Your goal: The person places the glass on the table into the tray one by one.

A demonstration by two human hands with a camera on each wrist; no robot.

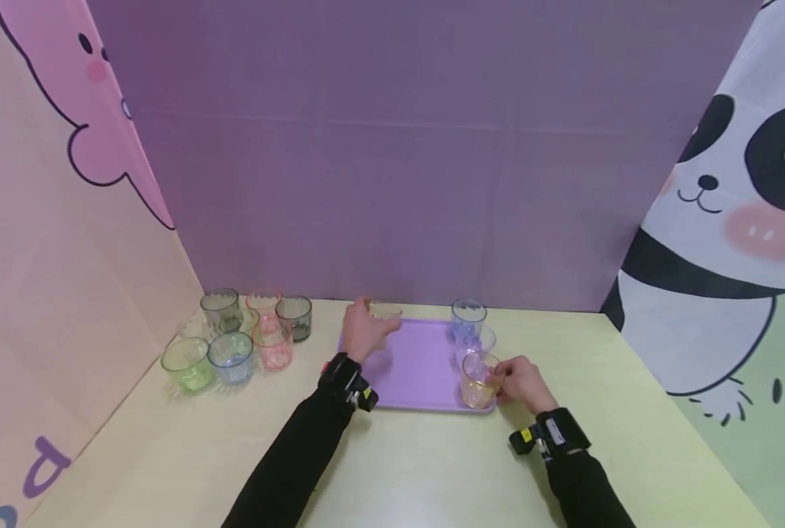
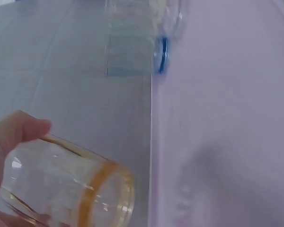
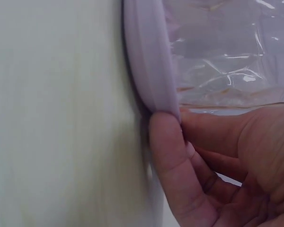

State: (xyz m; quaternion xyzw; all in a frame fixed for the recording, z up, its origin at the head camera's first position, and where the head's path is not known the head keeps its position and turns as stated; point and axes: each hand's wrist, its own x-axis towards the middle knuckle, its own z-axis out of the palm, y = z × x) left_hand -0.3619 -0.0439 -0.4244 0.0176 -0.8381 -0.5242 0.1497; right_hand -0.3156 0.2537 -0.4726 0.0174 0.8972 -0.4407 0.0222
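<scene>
My left hand grips an amber-tinted glass above the back left part of the purple tray. In the left wrist view, that glass lies tilted on its side between thumb and fingers. At the tray's front right corner, my right hand pinches the tray's rim between thumb and finger. Close by this hand, another amber glass stands upright on the tray. Behind it are a pale violet glass and a blue-tinted glass, in a row along the right side.
Several tinted glasses stand grouped on the table left of the tray, among them a green glass, a blue glass, a pink glass and a grey glass. A purple backdrop rises behind the table.
</scene>
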